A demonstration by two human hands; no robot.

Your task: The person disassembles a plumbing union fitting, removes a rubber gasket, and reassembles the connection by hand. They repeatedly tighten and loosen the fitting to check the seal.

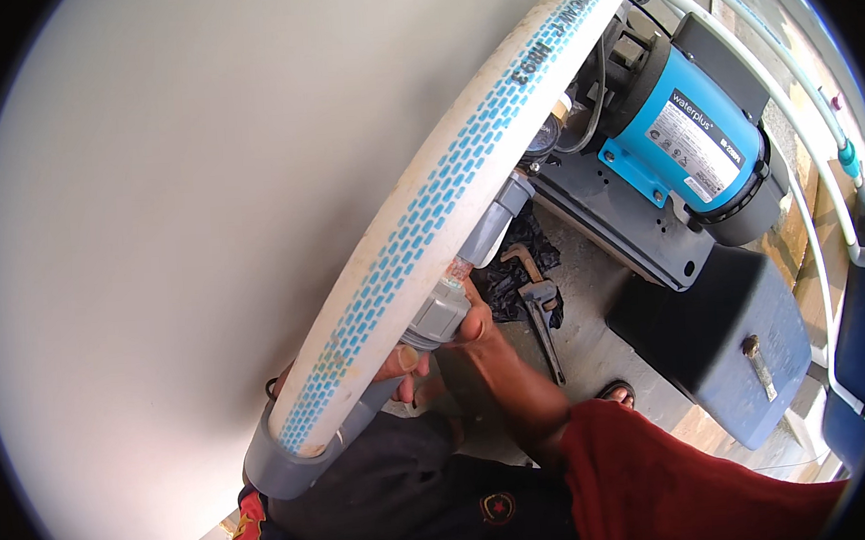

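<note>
A thick white pipe [420, 212] with a blue brick-like pattern slants across the view, its lower end in a grey elbow [278, 466]. Behind it, my right hand [474, 324] is closed around a grey ribbed pipe fitting [439, 315]. Just below, my left hand [405, 363] is wrapped round the grey pipe [369, 402] leading up to that fitting; the white pipe hides much of this hand. Above my right hand, a short reddish threaded piece [459, 270] shows between the fitting and another grey pipe part [496, 220].
A blue and black pump motor [685, 135] sits on a dark base plate at the upper right, beside a round gauge [545, 137]. A pipe wrench [540, 308] lies near black plastic on the floor. A dark box-like cover [735, 347] stands at right; a pale wall [155, 206] fills the left.
</note>
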